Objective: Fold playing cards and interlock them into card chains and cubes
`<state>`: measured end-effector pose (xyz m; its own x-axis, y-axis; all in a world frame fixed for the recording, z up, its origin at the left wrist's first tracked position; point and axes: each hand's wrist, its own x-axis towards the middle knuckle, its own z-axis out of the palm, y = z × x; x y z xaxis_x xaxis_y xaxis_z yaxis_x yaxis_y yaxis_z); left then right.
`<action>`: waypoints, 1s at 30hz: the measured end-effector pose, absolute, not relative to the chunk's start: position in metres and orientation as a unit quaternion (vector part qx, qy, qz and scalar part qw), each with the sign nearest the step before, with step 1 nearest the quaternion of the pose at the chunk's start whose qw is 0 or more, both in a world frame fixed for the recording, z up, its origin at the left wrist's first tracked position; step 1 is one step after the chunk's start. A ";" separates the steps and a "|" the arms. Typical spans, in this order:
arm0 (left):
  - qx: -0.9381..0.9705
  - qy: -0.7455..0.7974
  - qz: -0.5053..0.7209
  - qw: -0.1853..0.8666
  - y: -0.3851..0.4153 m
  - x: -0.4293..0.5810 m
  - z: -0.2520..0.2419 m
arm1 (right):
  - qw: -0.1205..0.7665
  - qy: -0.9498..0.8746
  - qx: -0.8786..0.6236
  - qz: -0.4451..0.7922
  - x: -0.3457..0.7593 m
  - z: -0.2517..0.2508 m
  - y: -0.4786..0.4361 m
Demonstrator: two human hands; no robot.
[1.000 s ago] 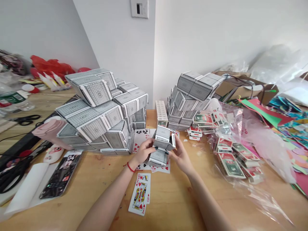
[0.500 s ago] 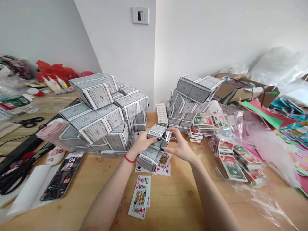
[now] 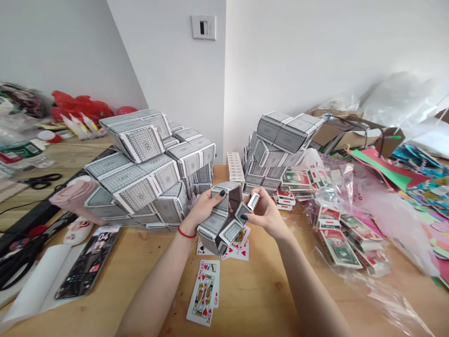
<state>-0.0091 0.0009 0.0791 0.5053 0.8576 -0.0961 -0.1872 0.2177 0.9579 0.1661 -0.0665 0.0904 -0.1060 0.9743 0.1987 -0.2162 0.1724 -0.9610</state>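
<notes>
My left hand (image 3: 201,210), with a red cord at the wrist, grips a box structure folded from playing cards (image 3: 212,225) with grey patterned backs. Its right side gapes, showing a dark inside. My right hand (image 3: 264,214) pinches a strip of folded playing cards (image 3: 244,213) at that side, and the strip angles away from the box. Under the structure lie several face-up playing cards (image 3: 242,248). Nearer to me, a king of hearts (image 3: 202,299) overlaps a queen (image 3: 214,281) on the wooden table (image 3: 252,299).
Larger stacks of card boxes stand left (image 3: 143,175) and right (image 3: 280,135), with a white stack (image 3: 235,166) between. Red and green card packs (image 3: 338,245) and clear plastic wrap (image 3: 393,295) lie to the right. A phone (image 3: 87,262) and black scissors (image 3: 21,262) are at left.
The right side of the held structure has swung open, away from the box. My right hand has shifted slightly right with the folded strip; my left hand keeps its hold.
</notes>
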 end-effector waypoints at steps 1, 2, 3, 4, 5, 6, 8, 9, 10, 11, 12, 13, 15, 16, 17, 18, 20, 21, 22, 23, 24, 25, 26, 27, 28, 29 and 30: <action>0.508 0.334 0.378 0.698 0.002 -0.008 0.078 | 0.563 -0.517 -0.361 0.534 0.165 0.090 -0.066; 0.514 0.337 0.385 0.688 0.002 -0.007 0.077 | 0.565 -0.513 -0.358 0.538 0.165 0.090 -0.066; 0.523 0.341 0.392 0.675 0.003 -0.005 0.075 | 0.567 -0.508 -0.357 0.541 0.164 0.090 -0.066; 0.533 0.348 0.398 0.660 0.004 -0.004 0.074 | 0.568 -0.504 -0.356 0.545 0.163 0.090 -0.066; 0.541 0.354 0.405 0.646 0.004 -0.003 0.073 | 0.568 -0.501 -0.355 0.548 0.163 0.089 -0.066; 0.547 0.360 0.410 0.634 0.004 -0.001 0.072 | 0.568 -0.498 -0.356 0.550 0.162 0.089 -0.066; 0.556 0.364 0.414 0.622 0.004 0.001 0.070 | 0.567 -0.495 -0.358 0.552 0.162 0.089 -0.066; 0.561 0.362 0.412 0.620 0.003 0.001 0.069 | 0.568 -0.494 -0.360 0.552 0.161 0.089 -0.065; 0.567 0.357 0.409 0.619 0.003 0.002 0.068 | 0.569 -0.492 -0.363 0.550 0.161 0.089 -0.065; 0.573 0.353 0.406 0.618 0.003 0.002 0.067 | 0.571 -0.490 -0.364 0.548 0.161 0.088 -0.065; 0.579 0.349 0.403 0.617 0.002 0.003 0.066 | 0.574 -0.489 -0.366 0.546 0.161 0.088 -0.064; 0.584 0.348 0.401 0.615 0.002 0.003 0.065 | 0.576 -0.489 -0.366 0.543 0.161 0.087 -0.064; 0.589 0.348 0.396 0.612 0.002 0.003 0.063 | 0.580 -0.489 -0.364 0.540 0.161 0.086 -0.064; 0.591 0.349 0.394 0.612 0.002 0.004 0.062 | 0.582 -0.489 -0.361 0.540 0.161 0.086 -0.063; 0.592 0.349 0.393 0.611 0.002 0.004 0.062 | 0.583 -0.490 -0.360 0.539 0.161 0.086 -0.063; 0.592 0.349 0.392 0.611 0.002 0.004 0.061 | 0.583 -0.490 -0.360 0.539 0.161 0.086 -0.063; 0.592 0.346 0.392 0.614 0.003 0.004 0.061 | 0.584 -0.489 -0.364 0.536 0.160 0.085 -0.063; 0.591 0.345 0.392 0.615 0.003 0.004 0.060 | 0.585 -0.488 -0.366 0.534 0.160 0.085 -0.063; 0.591 0.344 0.392 0.616 0.004 0.004 0.060 | 0.586 -0.486 -0.369 0.533 0.160 0.085 -0.063; 0.590 0.344 0.392 0.616 0.004 0.004 0.059 | 0.587 -0.484 -0.370 0.533 0.160 0.085 -0.062; 0.588 0.346 0.393 0.616 0.004 0.004 0.059 | 0.589 -0.482 -0.371 0.533 0.160 0.085 -0.062; 0.586 0.350 0.395 0.615 0.004 0.004 0.059 | 0.590 -0.479 -0.371 0.533 0.160 0.084 -0.062; 0.583 0.355 0.396 0.614 0.004 0.004 0.058 | 0.592 -0.478 -0.371 0.533 0.160 0.084 -0.062; 0.580 0.360 0.397 0.613 0.004 0.004 0.059 | 0.593 -0.477 -0.369 0.533 0.160 0.084 -0.062; 0.578 0.365 0.397 0.613 0.004 0.004 0.059 | 0.594 -0.477 -0.368 0.533 0.160 0.083 -0.061; 0.576 0.369 0.397 0.613 0.003 0.005 0.059 | 0.595 -0.478 -0.368 0.531 0.160 0.083 -0.061; 0.575 0.370 0.395 0.613 0.003 0.005 0.060 | 0.596 -0.479 -0.368 0.530 0.160 0.082 -0.061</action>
<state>0.0049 0.0032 0.0596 0.4127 0.9109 0.0004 -0.0591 0.0264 0.9979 0.1602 -0.0610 0.0820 -0.0195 0.9833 0.1811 -0.2785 0.1686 -0.9455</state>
